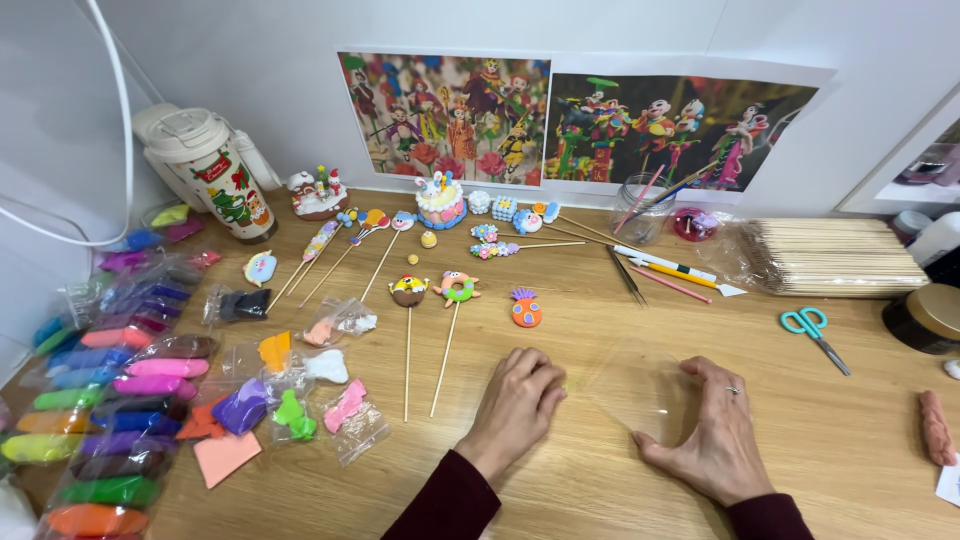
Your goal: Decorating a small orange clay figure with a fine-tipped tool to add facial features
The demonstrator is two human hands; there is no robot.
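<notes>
Two hands, left hand (515,400) and right hand (715,430), pressed a clear plastic sheet (630,385) flat on the wooden table (560,480); fingers lay together, pinning its edges, clay figures on sticks (410,300) beyond.

hands: left hand (517,400) and right hand (708,428) rest on table (560,480), on either edge of sheet (630,385)
left: clay packs (110,400)
behind: figures on sticks (410,300)
far right: skewers (835,257), scissors (812,327) before them
</notes>
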